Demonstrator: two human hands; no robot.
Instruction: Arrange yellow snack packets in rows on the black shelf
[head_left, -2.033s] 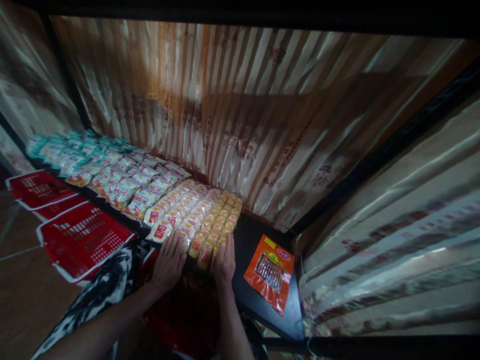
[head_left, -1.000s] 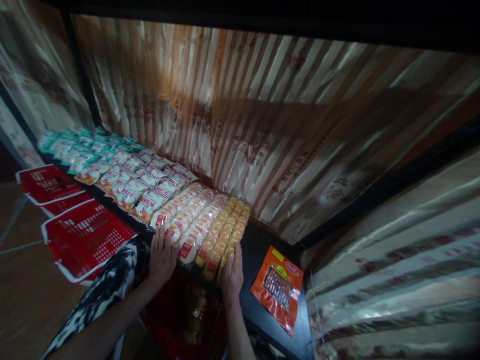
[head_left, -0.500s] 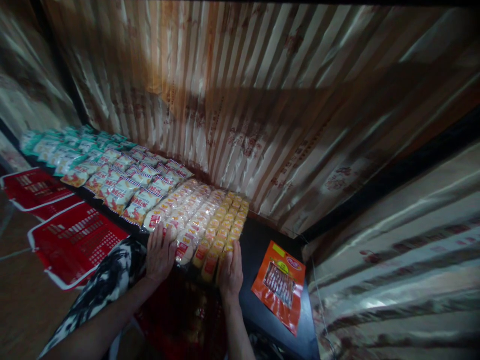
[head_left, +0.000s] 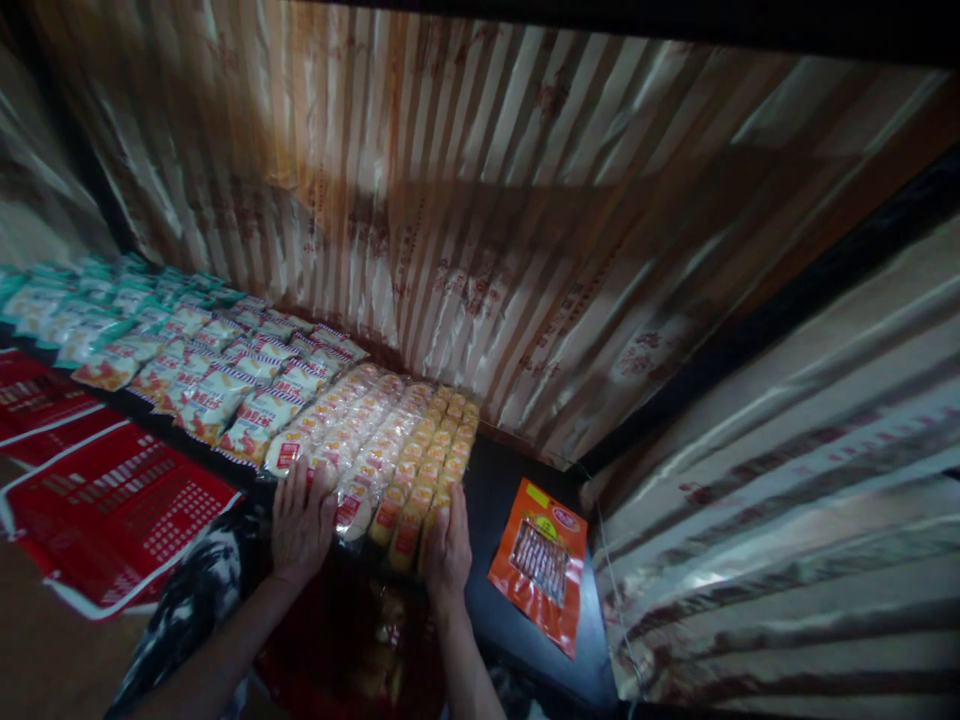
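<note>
Rows of small clear-wrapped snack packets stand close together on a black shelf. The pale packets [head_left: 367, 455] are on the left of this group and the yellow packets [head_left: 427, 455] on the right. My left hand [head_left: 302, 530] lies with fingers stretched out against the front ends of the pale packets. Along the right front edge of the yellow rows, my right hand [head_left: 450, 545] rests with its fingers extended and touching them. Neither hand is wrapped round a packet. Part of the front row is hidden by my fingers.
Blue-and-white snack bags [head_left: 206, 400] and green-edged bags [head_left: 90, 310] fill the shelf leftward. An orange bag [head_left: 541, 565] lies flat on the black shelf [head_left: 491, 475] at right. Red bags [head_left: 120, 510] sit at lower left. A pleated curtain [head_left: 480, 200] hangs behind.
The camera view has turned a little to the right, so the goods appear farther left. Both hands stay against the front of the packets, with hardly any shift relative to them.
</note>
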